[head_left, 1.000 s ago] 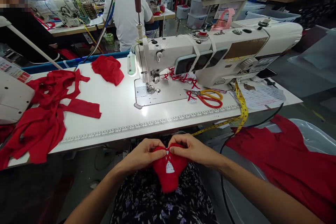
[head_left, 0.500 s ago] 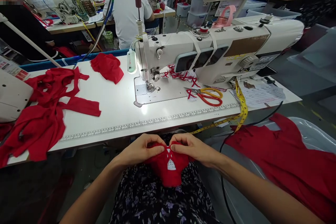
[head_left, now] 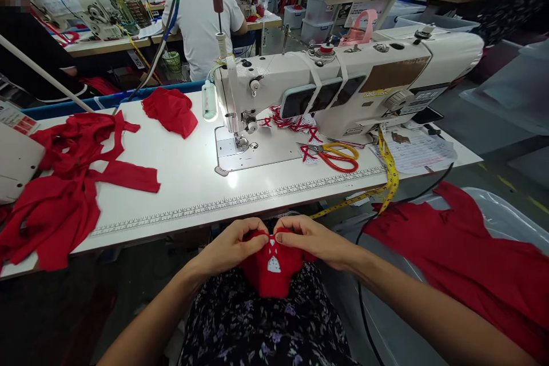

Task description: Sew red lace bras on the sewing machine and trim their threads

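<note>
A piece of red fabric [head_left: 274, 285] hangs between my hands above my lap, in front of the table edge. At its middle a white patch [head_left: 273, 265] shows, with red crossed strips over it. My left hand [head_left: 240, 243] pinches the upper left edge of the fabric between thumb and fingers. On the other side of the patch, my right hand [head_left: 302, 240] pinches the upper right edge the same way. The two hands are close together, fingertips nearly touching. Beyond them stands a white sewing machine [head_left: 355, 83] on the table.
Orange-and-red-handled scissors [head_left: 338, 154] lie beside small red crossed pieces [head_left: 306, 153]. A yellow tape measure [head_left: 388, 168] hangs over the table edge. Red fabric pieces [head_left: 77, 189] cover the table's left side. At right, a clear bin [head_left: 497, 211] holds red fabric. A person in white [head_left: 201, 17] sits ahead.
The view has shifted slightly, so the table and machine sit a little further left. Both hands keep their pinch on the red fabric, which is raised a little.
</note>
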A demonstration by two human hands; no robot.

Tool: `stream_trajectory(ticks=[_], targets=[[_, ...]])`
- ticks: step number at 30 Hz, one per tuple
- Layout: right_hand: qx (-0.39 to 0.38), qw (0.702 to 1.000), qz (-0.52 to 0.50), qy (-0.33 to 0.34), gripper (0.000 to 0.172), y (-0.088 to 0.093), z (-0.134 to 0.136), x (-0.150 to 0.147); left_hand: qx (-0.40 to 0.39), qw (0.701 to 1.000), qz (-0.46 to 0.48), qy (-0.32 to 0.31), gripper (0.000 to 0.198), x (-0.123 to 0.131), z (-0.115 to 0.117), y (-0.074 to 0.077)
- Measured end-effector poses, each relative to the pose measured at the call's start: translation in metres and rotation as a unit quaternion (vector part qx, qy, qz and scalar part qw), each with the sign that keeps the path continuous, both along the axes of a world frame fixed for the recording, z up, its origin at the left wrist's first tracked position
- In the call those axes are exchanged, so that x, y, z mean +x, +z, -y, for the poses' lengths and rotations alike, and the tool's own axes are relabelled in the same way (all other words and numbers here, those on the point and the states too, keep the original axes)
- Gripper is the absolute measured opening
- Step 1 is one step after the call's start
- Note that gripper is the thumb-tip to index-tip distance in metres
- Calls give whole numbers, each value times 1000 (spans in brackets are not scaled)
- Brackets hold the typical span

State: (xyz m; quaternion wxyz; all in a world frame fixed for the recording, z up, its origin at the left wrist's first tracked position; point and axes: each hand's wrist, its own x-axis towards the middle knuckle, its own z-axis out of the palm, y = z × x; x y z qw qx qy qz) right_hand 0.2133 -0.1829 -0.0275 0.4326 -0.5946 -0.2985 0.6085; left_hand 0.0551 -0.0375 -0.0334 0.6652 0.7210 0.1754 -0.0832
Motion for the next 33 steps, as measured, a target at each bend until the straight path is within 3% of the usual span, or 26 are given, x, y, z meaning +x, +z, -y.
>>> stream_trajectory(ticks=[11,17,20,24,27,29,33], targets=[[37,998,49,18,22,9,-5,6,19,999,28,-20,22,1,-3,8],[34,999,35,-24,21,11,4,3,19,999,30,-26,23,9,0,15],[78,989,104,-68,24,32,14,15,34,997,57,-43,25,34,-1,36],[169,947,235,-140,27,76,41,39,98,982,124,-107,27,83,6,85],[204,928,241,-196,34,98,70,54,148,961,173,-158,29,119,24,113],[208,923,219,-238,41,103,89,60,139,955,186,-184,30,138,39,121],[200,914,174,-306,49,98,123,67,101,951,198,-214,31,166,72,117]])
